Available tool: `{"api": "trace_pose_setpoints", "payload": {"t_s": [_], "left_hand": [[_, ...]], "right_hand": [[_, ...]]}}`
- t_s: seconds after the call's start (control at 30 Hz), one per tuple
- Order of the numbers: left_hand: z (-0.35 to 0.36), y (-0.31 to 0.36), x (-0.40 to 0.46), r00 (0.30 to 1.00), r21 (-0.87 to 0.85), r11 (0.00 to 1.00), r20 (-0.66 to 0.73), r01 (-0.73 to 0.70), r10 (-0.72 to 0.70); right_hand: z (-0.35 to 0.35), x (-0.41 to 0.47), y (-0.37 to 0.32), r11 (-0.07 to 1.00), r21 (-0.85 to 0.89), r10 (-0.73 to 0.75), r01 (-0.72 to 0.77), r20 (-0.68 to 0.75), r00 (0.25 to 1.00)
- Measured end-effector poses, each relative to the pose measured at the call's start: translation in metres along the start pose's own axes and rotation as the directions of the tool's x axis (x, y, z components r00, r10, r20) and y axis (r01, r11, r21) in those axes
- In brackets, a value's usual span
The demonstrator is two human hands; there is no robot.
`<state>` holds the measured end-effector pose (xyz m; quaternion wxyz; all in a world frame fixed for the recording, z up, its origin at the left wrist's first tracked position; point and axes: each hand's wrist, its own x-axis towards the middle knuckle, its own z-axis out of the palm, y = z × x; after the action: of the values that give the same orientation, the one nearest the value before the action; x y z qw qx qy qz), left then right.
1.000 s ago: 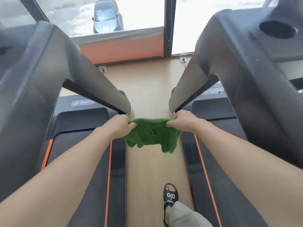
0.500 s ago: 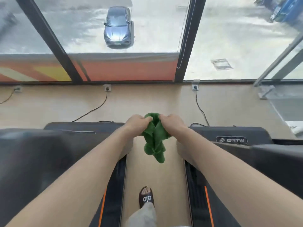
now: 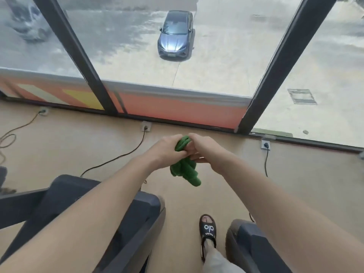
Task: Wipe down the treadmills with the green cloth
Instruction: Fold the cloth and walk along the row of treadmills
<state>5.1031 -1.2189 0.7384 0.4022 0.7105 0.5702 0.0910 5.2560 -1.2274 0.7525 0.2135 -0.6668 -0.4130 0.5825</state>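
Beige flooring (image 3: 98,146) is seen beyond and beneath the hands, bounded at the far side by floor-to-ceiling windows (image 3: 137,56) with dark frames; open floor lies between the two treadmills. Beneath the left forearm the left treadmill (image 3: 141,209) is largely covered by that arm; the right treadmill (image 3: 248,237) is cut off by the bottom edge. A black sandal (image 3: 207,229) is seen on the floor below the hands. The green cloth (image 3: 185,170) is bunched between both hands, its lower folds hanging free. It is gripped by the left hand (image 3: 167,148) with curled fingers and pinched at the top by the right hand (image 3: 202,146).
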Motion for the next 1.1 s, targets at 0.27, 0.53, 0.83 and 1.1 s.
{"api": "trace_pose_setpoints", "payload": {"t_s": [0.27,0.53,0.83,1.1], "left_hand": [[-0.148,-0.04,0.119,0.95,-0.418,0.891,-0.166,0.176,-0.265],[-0.277,-0.148,0.214,0.895,-0.83,0.54,-0.13,0.137,-0.427],[-0.423,-0.282,0.283,0.557,-0.949,0.297,-0.193,0.102,-0.808],[-0.56,-0.408,0.292,0.506,-0.972,0.236,-0.212,-0.018,-0.836]], "right_hand": [[-0.004,0.193,-0.122,0.995,-0.064,-0.059,0.073,0.194,0.979],[0.08,0.355,-0.248,0.987,-0.105,-0.036,0.123,0.597,0.802],[0.219,0.488,-0.419,0.969,-0.151,-0.054,0.198,0.649,0.759],[0.405,0.58,-0.542,0.927,-0.145,-0.133,0.347,0.736,0.663]]}}
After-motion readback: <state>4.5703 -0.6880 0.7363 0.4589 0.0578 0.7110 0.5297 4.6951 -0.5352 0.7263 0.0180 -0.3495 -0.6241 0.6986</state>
